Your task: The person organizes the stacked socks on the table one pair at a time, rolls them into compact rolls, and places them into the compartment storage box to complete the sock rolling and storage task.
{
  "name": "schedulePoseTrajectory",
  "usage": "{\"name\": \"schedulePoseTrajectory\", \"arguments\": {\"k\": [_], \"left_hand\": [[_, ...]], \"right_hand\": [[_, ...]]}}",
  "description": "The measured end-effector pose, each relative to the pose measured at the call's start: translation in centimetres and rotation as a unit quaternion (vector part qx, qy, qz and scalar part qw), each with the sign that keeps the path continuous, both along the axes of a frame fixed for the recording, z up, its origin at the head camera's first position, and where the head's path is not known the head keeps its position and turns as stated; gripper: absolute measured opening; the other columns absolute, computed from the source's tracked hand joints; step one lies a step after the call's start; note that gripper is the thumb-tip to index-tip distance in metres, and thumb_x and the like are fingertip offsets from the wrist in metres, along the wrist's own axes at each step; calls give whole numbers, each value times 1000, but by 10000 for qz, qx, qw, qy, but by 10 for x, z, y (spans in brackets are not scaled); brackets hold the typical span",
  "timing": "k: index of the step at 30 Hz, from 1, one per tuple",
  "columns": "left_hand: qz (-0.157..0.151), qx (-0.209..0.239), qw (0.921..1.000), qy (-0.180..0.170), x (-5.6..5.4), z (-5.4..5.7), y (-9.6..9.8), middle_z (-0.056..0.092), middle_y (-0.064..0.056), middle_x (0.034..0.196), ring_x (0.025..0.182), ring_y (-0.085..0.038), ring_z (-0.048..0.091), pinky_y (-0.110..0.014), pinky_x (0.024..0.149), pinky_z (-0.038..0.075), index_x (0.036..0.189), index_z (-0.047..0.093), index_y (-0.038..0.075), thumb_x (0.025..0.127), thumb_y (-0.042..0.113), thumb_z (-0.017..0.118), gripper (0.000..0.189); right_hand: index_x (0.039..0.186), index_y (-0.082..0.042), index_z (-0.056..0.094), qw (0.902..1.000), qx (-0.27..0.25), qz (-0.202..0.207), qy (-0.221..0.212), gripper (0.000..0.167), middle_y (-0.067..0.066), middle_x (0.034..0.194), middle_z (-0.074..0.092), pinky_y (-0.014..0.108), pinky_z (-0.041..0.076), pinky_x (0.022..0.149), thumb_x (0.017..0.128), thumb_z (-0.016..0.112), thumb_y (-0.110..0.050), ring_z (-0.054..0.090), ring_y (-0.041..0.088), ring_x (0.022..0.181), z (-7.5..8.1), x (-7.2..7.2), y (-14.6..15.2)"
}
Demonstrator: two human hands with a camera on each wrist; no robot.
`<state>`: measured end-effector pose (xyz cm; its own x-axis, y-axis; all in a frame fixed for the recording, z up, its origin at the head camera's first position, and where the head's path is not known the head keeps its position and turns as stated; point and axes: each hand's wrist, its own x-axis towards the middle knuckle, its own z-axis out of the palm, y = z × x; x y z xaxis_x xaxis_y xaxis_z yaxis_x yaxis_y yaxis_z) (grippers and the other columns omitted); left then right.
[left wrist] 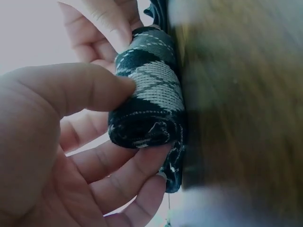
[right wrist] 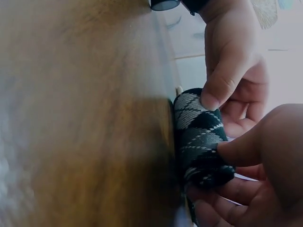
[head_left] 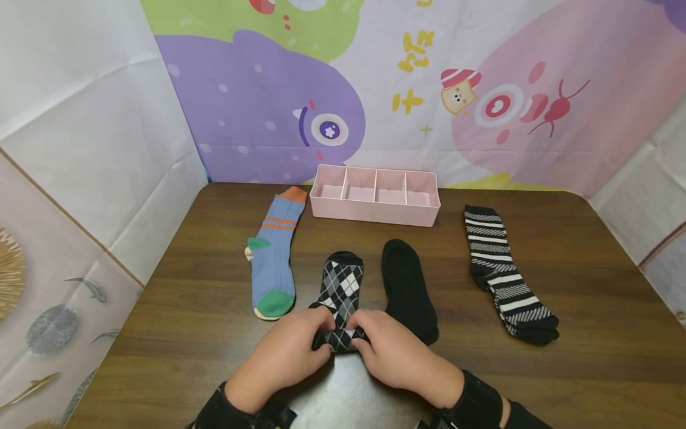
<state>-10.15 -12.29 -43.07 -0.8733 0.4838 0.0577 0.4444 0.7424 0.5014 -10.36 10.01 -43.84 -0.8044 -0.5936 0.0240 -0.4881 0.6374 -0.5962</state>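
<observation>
A person's left hand (head_left: 289, 350) and right hand (head_left: 398, 351) pinch opposite ends of a rolled section of an argyle sock (head_left: 343, 285), thumbs and fingers parted only by the roll's thickness. The sock lies on a brown table (head_left: 600, 357), between a blue sock (head_left: 272, 262) and a plain black sock (head_left: 409, 289).

I count two hands (head_left: 292, 345) (head_left: 396, 348) on my feed, four lots of socks (head_left: 273, 253) (head_left: 343, 280) (head_left: 409, 292) (head_left: 504, 280), one box (head_left: 375, 211) with four compartments (head_left: 390, 187), one tabletop (head_left: 579, 375)
</observation>
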Motion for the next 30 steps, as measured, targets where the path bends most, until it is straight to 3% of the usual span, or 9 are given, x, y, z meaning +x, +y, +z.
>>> {"name": "schedulePoseTrajectory", "arguments": {"k": [6, 9, 13, 17, 22, 26, 30], "left_hand": [[-96, -8, 9998, 167, 0, 0, 1, 66, 5, 91, 80, -9, 60, -35, 72, 52, 99, 65, 17, 91, 12, 74, 13], [-78, 69, 9998, 160, 0, -1, 2, 65, 5, 90, 81, -9, 59, -34, 72, 51, 98, 65, 15, 95, 11, 73, 9], [56, 193, 9996, 179, 1, -2, 3, 59, 7, 86, 77, -9, 55, -32, 69, 49, 93, 64, 15, 95, 12, 73, 10], [242, 207, 9990, 320, 2, -2, 3, 55, 9, 83, 73, -8, 51, -30, 66, 47, 90, 62, 18, 93, 15, 76, 15], [378, 292, 9980, 407, 2, -2, 2, 52, 11, 84, 71, -6, 49, -28, 64, 45, 89, 62, 20, 92, 26, 80, 19], [245, 353, 9968, 670, 2, -2, 0, 54, 12, 87, 80, -8, 51, -30, 70, 47, 89, 65, 20, 82, 35, 88, 28], [-22, 327, 9952, 919, 1, -3, -1, 57, 11, 93, 90, -12, 54, -37, 82, 47, 91, 68, 20, 75, 33, 92, 31]], "right_hand": [[113, -14, 70, 9930, 636, 38, 996, 20, -3, 109, 63, 38, 50, 87, 98, 71, -27, 57, 15, 101, -1, 2, 0], [111, -13, 74, 9894, 834, 87, 1184, 29, -3, 106, 62, 38, 50, 85, 92, 77, -34, 56, 16, 97, 0, 2, -1], [111, -11, 76, 9892, 898, 132, 1149, 31, -3, 101, 61, 36, 49, 82, 90, 80, -34, 53, 14, 92, 3, 3, -1], [121, -11, 70, 9915, 764, 119, 1044, 35, -2, 107, 68, 39, 51, 88, 92, 79, -29, 60, 15, 98, 3, 4, -1], [119, -15, 66, 9950, 576, 108, 807, 28, -4, 105, 70, 40, 52, 89, 96, 75, -28, 62, 12, 94, 3, 5, -2], [121, -14, 67, 9955, 582, 150, 736, 26, -3, 110, 71, 39, 52, 91, 99, 71, -27, 63, 12, 99, 1, 4, -2], [121, -13, 68, 9944, 654, 202, 807, 24, -3, 107, 69, 38, 52, 90, 100, 69, -25, 61, 12, 97, -1, 4, -2]]}}
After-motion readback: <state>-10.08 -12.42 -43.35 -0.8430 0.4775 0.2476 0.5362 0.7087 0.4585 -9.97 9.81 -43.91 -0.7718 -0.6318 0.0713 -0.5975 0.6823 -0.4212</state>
